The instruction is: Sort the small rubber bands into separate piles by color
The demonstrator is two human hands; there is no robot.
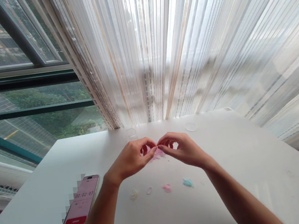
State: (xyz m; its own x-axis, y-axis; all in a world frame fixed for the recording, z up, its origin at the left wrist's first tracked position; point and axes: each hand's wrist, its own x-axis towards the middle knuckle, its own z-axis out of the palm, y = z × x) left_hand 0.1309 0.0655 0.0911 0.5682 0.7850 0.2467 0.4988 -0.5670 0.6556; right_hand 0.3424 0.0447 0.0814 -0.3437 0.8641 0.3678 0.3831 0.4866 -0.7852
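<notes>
My left hand (135, 155) and my right hand (182, 149) meet fingertip to fingertip above the white table. Each has thumb and index finger pinched together; whatever is between them is too small to make out. Just behind and below the fingertips lies a loose pinkish-purple pile (158, 154), partly covered by the hands. Nearer to me, a row holds a small cream-coloured clump (134, 194), a thin pale pink ring (149, 190), a pink clump (167, 187) and a teal clump (188, 182).
At the table's back edge lie two clear round pieces, one on the left (131, 133) and one on the right (191, 126). A phone (78, 212) showing a timer lies beside my left forearm. Sheer striped curtains (143, 55) hang behind the white table (252, 172), with a window (36, 99) at left.
</notes>
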